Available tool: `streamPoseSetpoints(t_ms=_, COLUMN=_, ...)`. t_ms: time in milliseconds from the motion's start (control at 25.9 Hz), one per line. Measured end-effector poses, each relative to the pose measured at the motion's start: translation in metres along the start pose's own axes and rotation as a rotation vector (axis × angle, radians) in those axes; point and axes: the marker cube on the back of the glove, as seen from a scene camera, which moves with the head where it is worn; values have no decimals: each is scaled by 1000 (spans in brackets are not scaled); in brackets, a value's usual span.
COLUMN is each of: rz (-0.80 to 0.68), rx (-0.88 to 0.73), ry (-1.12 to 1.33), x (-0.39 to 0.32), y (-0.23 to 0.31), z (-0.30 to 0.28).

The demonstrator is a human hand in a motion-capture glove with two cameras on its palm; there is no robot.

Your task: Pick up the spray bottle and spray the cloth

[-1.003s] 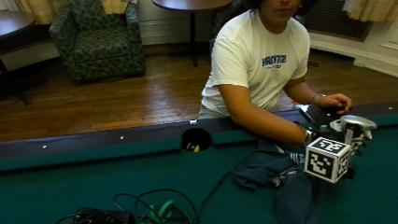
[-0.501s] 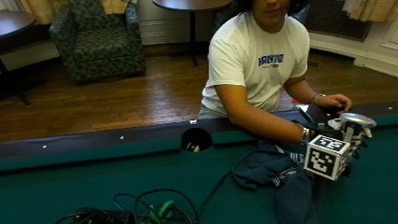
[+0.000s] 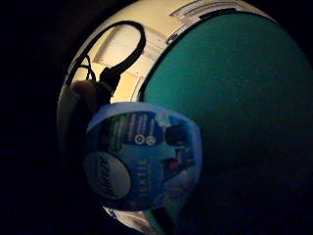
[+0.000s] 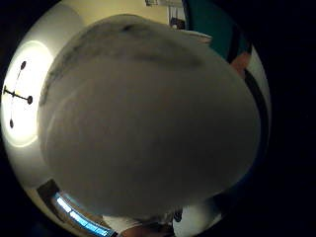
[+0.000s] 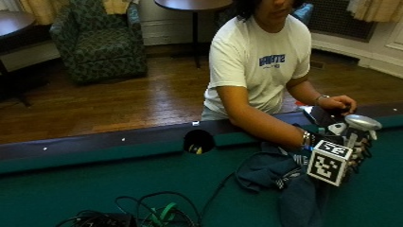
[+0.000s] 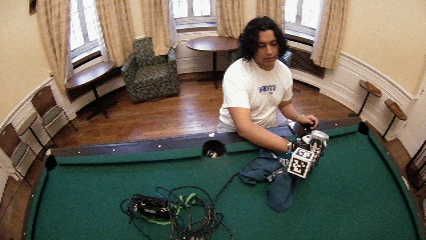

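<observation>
Grip (image 5: 353,146) curled around the blue-labelled, grey-capped spray bottle (image 3: 142,161), above the dark cloth (image 5: 277,172).

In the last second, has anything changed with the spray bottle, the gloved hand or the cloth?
Nothing visibly changed. The gloved right hand still holds the spray bottle upright over the pool table, beside the dark blue cloth, which lies crumpled where it was. The bare left hand stays on the rail behind the bottle.
</observation>
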Motion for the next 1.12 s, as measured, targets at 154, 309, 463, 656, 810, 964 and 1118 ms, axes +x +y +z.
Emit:
streamPoseSetpoints(t_ms=154, rz=13, rx=-10, ry=21, x=3, y=1, z=0)
streamPoseSetpoints(t_ms=309, rz=12, rx=-4, ry=38, x=4, y=3, z=-2)
streamPoseSetpoints(t_ms=463, rz=16, rx=11, ry=87, x=-3, y=7, z=-13)
streamPoseSetpoints(t_ms=656, rz=13, rx=30, ry=237, x=-19, y=16, z=-42)
streamPoseSetpoints(t_ms=810, rz=-3, rx=53, ry=347, x=-29, y=35, z=-71)
streamPoseSetpoints(t_ms=964, rz=-10, rx=47, ry=458, x=-36, y=64, z=-99)
streamPoseSetpoints(t_ms=1118, rz=-28, rx=35, ry=595, x=-48, y=89, z=-116)
